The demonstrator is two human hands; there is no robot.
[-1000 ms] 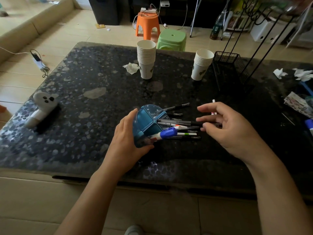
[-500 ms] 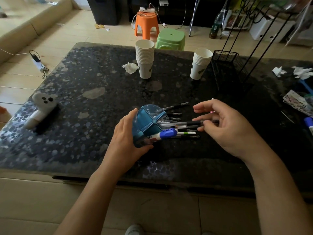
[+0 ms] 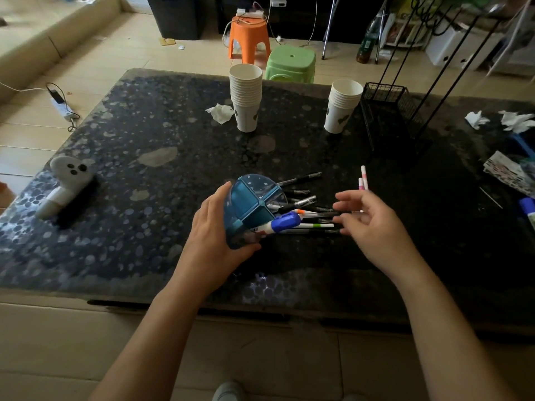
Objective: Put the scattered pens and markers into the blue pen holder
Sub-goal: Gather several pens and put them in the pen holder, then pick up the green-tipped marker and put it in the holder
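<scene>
Right hand [image 3: 373,227] now loose-fingered off the pens [image 3: 304,215], left hand [image 3: 214,235] gripping tipped blue pen holder [image 3: 249,204] beside them.

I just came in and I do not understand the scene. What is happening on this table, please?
A person is gathering pens into a blue pen holder. The left hand holds the holder tipped on its side, mouth toward the pens. The right hand has its fingers at the ends of a bundle of pens partly inside. Two pink pens lie apart on the table.
</scene>
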